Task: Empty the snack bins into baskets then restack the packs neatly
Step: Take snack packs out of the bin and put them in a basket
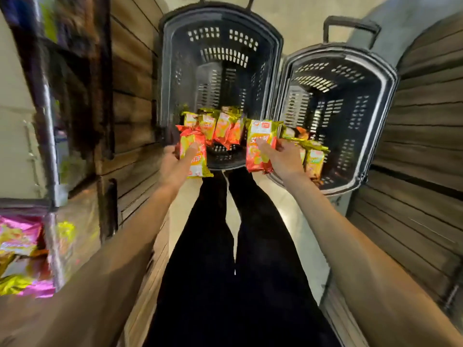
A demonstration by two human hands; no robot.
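Now, at the lower left of the frame, we see blurred pink and yellow packs (pixel 18 246). Just left of centre, our left hand (pixel 175 165) grips a red-and-yellow pack (pixel 196 159) at the near rim of the left basket (pixel 225 53), where a heap of packs (pixel 223 128) lies. Right of centre, our right hand (pixel 284 159) grips a second pack (pixel 259 144) between both rims. The right basket (pixel 390 78) holds a few packs (pixel 314 159) at its near end.

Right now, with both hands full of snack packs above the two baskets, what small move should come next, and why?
Probably lower both hands and let go. The left hand grips red-and-gold packs over the near end of the left basket, the right hand grips another bunch by the rim of the right basket, and both baskets show bare slotted floors.
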